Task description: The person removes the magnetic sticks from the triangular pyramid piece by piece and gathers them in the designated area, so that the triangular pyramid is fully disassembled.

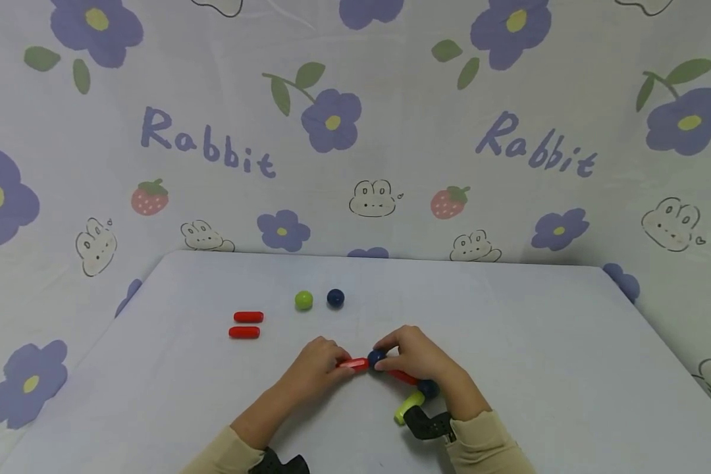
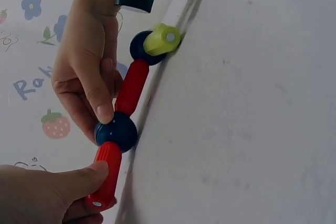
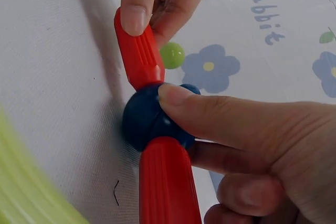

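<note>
left hand: pinching a red rod, lower centre of the head frame. right hand: thumb and fingers gripping the navy ball touching that rod. two loose red rods lie left of centre.

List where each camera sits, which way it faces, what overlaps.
Head: head-worn, facing forward and down at the white table; left hand, right hand and beige cloth sleeves show.
Left wrist: on that wrist, facing the ribbed red rod the left hand grips; both hands show.
Right wrist: on that wrist, facing the glossy dark-blue ball the right hand pinches; both hands show.
Both wrist views share that rod, ball and hands.
</note>
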### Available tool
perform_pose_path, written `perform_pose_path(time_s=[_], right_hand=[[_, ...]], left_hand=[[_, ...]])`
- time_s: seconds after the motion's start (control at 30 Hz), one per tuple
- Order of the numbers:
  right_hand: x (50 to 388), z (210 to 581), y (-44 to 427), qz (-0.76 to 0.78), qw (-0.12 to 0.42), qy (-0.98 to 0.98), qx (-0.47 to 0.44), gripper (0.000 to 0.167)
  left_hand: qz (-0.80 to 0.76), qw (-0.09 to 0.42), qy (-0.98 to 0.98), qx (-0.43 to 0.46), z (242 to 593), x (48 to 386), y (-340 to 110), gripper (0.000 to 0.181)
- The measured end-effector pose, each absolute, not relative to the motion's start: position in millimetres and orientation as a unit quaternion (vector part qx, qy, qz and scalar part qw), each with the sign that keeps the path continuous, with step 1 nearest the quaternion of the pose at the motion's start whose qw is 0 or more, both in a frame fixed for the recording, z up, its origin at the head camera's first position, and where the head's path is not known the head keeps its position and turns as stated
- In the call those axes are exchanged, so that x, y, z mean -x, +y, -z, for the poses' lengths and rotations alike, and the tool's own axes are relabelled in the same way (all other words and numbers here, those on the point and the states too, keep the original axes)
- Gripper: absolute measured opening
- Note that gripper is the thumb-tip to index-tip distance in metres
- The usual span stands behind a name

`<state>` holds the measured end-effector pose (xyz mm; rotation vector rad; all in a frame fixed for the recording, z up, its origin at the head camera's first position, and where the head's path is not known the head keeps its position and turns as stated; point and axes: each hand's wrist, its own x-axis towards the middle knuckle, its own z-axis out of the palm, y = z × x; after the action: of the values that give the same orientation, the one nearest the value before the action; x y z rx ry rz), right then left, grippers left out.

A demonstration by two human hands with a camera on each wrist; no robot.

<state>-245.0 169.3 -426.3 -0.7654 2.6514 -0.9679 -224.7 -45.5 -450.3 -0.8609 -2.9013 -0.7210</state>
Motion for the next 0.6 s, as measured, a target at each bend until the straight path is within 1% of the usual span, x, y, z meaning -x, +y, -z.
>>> perform_pose_path(time_s=[0.33, 0.43, 0.6], right_hand=[[245.0, 426.4, 167.2, 0.319, 0.140, 0.895, 0.280, 0.030], [243.9, 424.8, 166.7, 0.317, 0.142, 0.895, 0.279, 0.031], [242.9, 423.5, 166.7, 0.318, 0.146, 0.892, 0.285, 0.030]], left_hand=[[0.234, 0.002, -0.923, 0.305, 452.8, 225.7, -56.6, 0.018], [0.233, 0.004, -0.921, 0.313, 453.1, 226.1, -57.7, 0.018], [0.227, -0.008, -0.922, 0.312, 450.8, 226.0, -58.5, 0.020]])
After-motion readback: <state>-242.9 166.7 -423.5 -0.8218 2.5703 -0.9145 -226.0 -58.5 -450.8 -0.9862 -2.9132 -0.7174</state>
